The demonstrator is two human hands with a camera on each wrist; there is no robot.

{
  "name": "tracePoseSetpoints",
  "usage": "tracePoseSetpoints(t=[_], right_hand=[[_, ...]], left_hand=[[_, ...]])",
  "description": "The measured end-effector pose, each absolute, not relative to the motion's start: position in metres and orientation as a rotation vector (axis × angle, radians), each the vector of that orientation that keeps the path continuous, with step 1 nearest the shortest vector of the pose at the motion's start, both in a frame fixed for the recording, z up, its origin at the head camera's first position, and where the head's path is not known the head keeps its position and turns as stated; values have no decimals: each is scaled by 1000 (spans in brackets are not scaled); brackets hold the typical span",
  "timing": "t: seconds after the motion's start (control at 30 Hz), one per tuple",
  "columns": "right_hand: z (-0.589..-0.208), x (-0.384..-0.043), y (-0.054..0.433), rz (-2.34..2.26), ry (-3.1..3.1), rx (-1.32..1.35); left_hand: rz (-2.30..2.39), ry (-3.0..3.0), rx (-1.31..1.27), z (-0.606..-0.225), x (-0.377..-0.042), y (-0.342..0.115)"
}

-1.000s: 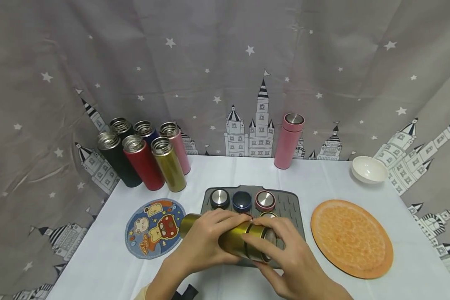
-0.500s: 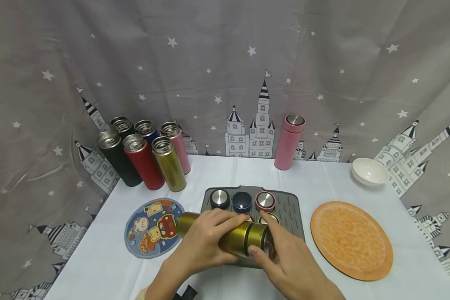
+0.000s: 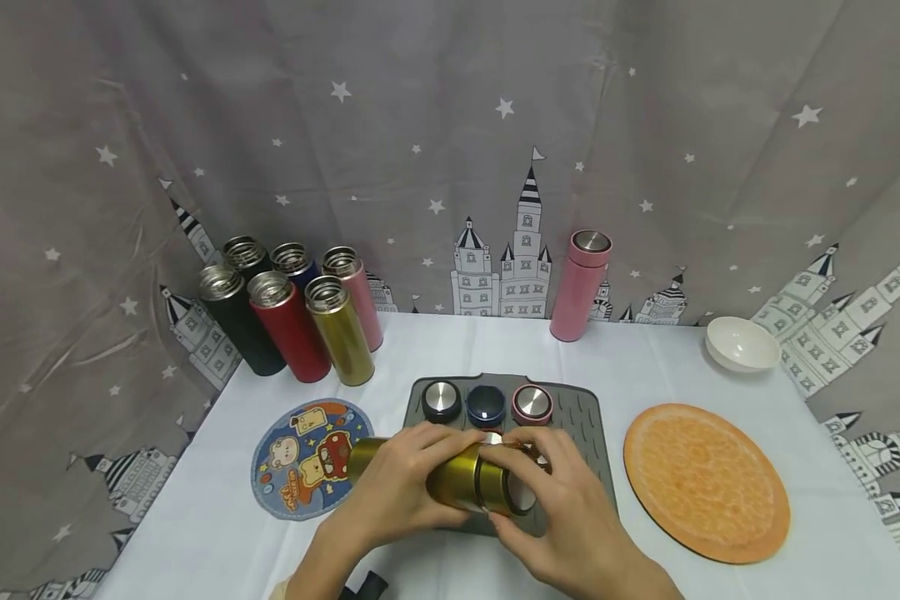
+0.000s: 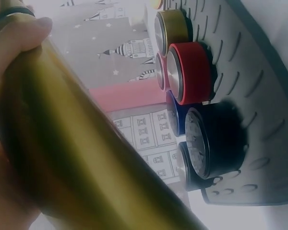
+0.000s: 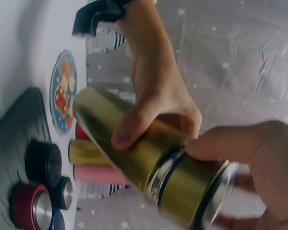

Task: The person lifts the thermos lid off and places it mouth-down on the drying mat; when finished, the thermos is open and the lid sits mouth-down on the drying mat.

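A gold thermos bottle [image 3: 453,482] lies nearly level above the grey mat, its lid end to the right. My left hand [image 3: 405,479] grips the bottle's body, thumb on the near side. My right hand [image 3: 573,508] holds the gold lid [image 3: 497,490], fingers over the top and thumb underneath. In the right wrist view a silver ring [image 5: 158,177] shows between body and lid. Close behind the hands, black [image 3: 441,402], navy [image 3: 486,405] and pink [image 3: 532,403] lids stand on the grey mat [image 3: 581,417]. The left wrist view also has a red lid [image 4: 192,72] and another gold lid [image 4: 175,31].
Several lidless bottles stand at the back left, including a red one [image 3: 291,333] and a gold one [image 3: 341,337]. A lidded pink bottle [image 3: 579,287] stands at the back. Right are a white bowl [image 3: 742,346] and an orange round mat [image 3: 705,483]; left, a cartoon mat [image 3: 311,458].
My right hand's fingers have shifted around the lid, lifting and closing over it again. The bottle has moved slightly left, still in my left hand.
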State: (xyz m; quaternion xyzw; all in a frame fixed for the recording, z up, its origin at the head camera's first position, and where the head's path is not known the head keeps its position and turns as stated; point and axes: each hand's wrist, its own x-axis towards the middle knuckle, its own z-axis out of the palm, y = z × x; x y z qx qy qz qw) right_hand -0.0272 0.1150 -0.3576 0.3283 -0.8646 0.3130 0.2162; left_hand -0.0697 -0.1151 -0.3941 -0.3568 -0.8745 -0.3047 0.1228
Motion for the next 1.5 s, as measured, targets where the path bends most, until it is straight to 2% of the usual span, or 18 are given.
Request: tracePoseSetpoints(t=[0.27, 0.5, 0.93, 1.5], right_hand=[[-356, -28, 119, 882, -2276, 1078], [-352, -26, 136, 939, -2250, 1096], [-378, -60, 170, 916, -2371, 709], [-428, -111, 191, 855, -2581, 405]], left_hand=[[-1036, -2591, -1078, -393, -71, -120], [-1186, -2625, -1011, -390, -70, -132], [-1114, -2509, -754, -374, -77, -153], [-983, -2503, -599, -373, -78, -166]])
